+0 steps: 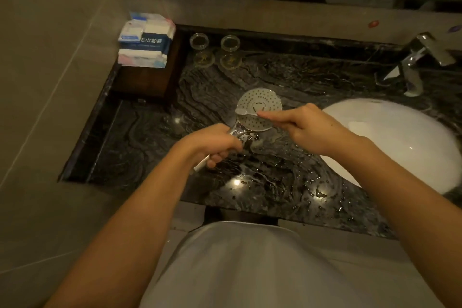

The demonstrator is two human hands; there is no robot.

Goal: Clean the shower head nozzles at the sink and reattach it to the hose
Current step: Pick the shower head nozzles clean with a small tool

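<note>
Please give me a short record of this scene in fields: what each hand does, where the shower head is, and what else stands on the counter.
left hand: grips the shower head handle
right hand: holds a toothbrush across the nozzle face
shower head: over the marble counter, nozzles up, left of the sink
hose: not attached, not in view
faucet: no water seen
behind: two glasses, packaged toiletries

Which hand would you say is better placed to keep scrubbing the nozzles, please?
The right hand: it already holds the toothbrush across the shower head face, while the left hand grips the handle, steadying it over the countertop.
</note>
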